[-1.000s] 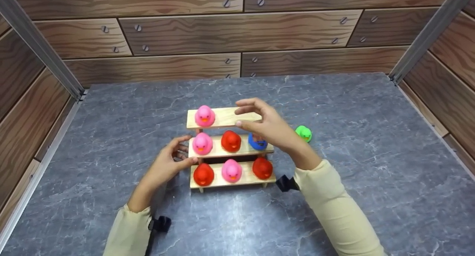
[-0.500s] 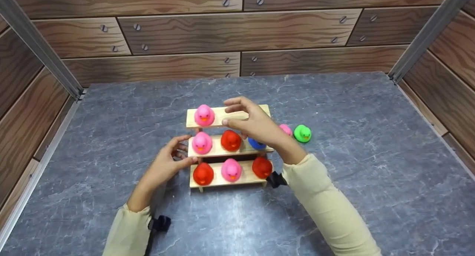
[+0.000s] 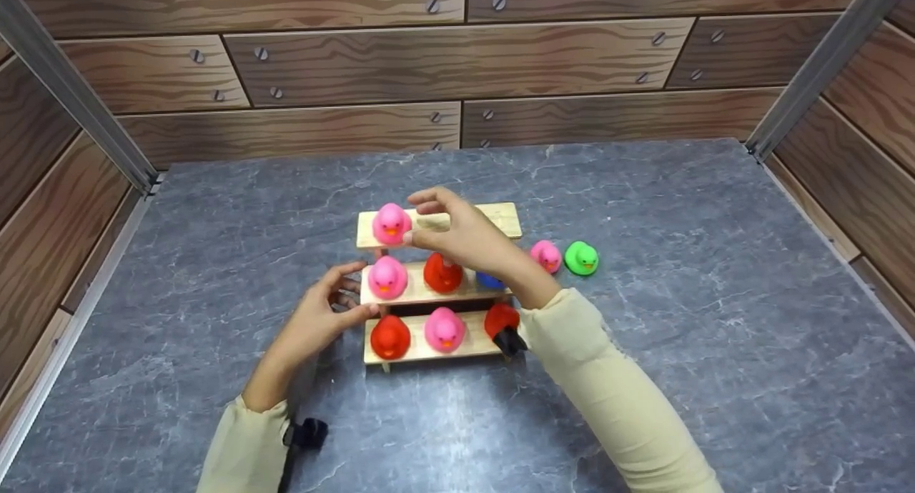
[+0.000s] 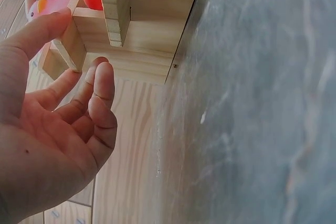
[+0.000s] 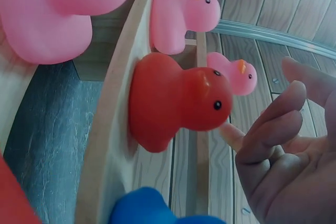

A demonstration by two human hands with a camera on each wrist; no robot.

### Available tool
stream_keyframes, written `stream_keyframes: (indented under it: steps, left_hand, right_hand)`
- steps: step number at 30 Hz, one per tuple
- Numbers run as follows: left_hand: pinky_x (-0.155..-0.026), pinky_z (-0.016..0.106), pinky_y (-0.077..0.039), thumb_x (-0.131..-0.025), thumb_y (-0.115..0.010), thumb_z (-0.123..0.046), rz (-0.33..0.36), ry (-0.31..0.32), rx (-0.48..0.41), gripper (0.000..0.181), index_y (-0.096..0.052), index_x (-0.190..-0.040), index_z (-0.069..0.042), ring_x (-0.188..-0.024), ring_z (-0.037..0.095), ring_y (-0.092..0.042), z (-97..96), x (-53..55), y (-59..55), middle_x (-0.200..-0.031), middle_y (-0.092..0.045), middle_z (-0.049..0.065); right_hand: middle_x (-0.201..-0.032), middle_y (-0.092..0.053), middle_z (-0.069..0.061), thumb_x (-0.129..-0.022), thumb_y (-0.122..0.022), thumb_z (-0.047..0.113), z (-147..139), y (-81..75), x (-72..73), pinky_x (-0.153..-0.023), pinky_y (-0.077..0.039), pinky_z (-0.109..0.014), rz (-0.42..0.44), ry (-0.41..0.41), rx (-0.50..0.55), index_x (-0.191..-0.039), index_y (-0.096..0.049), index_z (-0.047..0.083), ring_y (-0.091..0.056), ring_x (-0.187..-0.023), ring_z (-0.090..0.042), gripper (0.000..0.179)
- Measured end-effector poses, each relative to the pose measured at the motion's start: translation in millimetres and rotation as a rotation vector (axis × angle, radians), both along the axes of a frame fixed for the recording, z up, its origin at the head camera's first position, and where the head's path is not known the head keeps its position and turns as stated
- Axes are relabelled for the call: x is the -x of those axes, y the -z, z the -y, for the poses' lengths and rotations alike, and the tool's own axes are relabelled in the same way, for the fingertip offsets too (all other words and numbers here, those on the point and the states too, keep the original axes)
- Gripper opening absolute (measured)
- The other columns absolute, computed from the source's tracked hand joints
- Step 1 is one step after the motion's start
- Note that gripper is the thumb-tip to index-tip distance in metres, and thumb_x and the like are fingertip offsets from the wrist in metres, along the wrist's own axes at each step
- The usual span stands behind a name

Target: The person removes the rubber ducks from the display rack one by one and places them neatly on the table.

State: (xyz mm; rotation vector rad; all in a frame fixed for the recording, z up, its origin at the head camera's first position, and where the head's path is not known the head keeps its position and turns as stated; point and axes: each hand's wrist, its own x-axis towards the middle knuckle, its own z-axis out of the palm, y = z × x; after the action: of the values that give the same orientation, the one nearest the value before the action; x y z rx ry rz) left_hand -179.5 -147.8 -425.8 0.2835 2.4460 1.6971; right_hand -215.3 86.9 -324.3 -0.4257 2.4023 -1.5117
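A three-step wooden display stand [image 3: 422,349] carries rubber ducks. At its left end, my left hand [image 3: 314,320] grips the middle step between thumb and forefinger; the left wrist view shows the thumb [image 4: 47,27] on the board's edge and the other fingers loosely curled. Over the top step, my right hand [image 3: 465,232] holds nothing, its bent fingers and thumb close to the pink duck [image 3: 391,223] at the left. The middle step holds a pink duck [image 3: 387,278], a red duck [image 3: 442,274] and a blue duck [image 3: 490,280], partly hidden by the right hand.
On the bottom step stand a red duck [image 3: 390,337], a pink duck [image 3: 444,330] and another red duck [image 3: 502,320] behind the right wrist's black camera [image 3: 510,341]. Right of the stand, a pink duck [image 3: 546,256] and a green duck [image 3: 582,258] sit on the grey marbled table [image 3: 686,286].
My right hand has moved left along the top step to the pink duck there, uncovering the pink duck on the table. The left hand has stayed at the stand.
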Motion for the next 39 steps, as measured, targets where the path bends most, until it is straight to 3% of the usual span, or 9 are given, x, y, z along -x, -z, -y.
stream_keyframes:
  steps: [2,6,28,39]
  left_hand:
    - [-0.067,0.022,-0.046,-0.083,-0.074,-0.01,0.002,0.001,-0.007,0.063,-0.046,-0.139,-0.001,-0.082,0.016,-0.055,-0.1,-0.4,0.4,-0.11,-0.06,0.02]
    - [-0.067,0.023,-0.046,-0.083,-0.073,-0.009,0.005,0.003,-0.011,0.062,-0.046,-0.139,-0.001,-0.081,0.016,-0.055,-0.5,-0.8,1.0,-0.11,-0.059,0.02]
    - [-0.067,0.023,-0.047,-0.083,-0.074,-0.01,0.005,0.003,0.002,0.064,-0.045,-0.139,-0.002,-0.081,0.017,-0.055,0.0,-0.9,0.8,-0.111,-0.06,0.021]
    - [-0.063,0.023,-0.044,-0.084,-0.073,-0.011,0.008,0.008,-0.011,0.062,-0.045,-0.139,-0.003,-0.081,0.017,-0.054,0.6,-1.3,-0.2,-0.11,-0.06,0.02]
  right_hand:
    - [-0.14,-0.048,-0.012,-0.089,-0.068,0.026,3,0.8,1.0,-0.106,-0.041,-0.041,-0.016,-0.009,-0.019,-0.134,-0.049,0.017,-0.049,-0.13,-0.029,0.05]
    - [-0.141,-0.048,-0.014,-0.089,-0.069,0.025,9,1.4,2.5,-0.11,-0.038,-0.043,-0.043,-0.019,-0.05,-0.135,-0.049,0.015,-0.049,-0.131,-0.03,0.051]
    - [-0.138,-0.052,-0.011,-0.088,-0.071,0.023,25,4.1,10.5,-0.111,-0.036,-0.042,-0.015,0.027,-0.1,-0.135,-0.049,0.015,-0.048,-0.132,-0.027,0.053]
    - [-0.137,-0.055,-0.011,-0.089,-0.07,0.023,28,3.9,12.8,-0.113,-0.034,-0.041,-0.058,0.023,-0.158,-0.134,-0.052,0.013,-0.048,-0.132,-0.027,0.05]
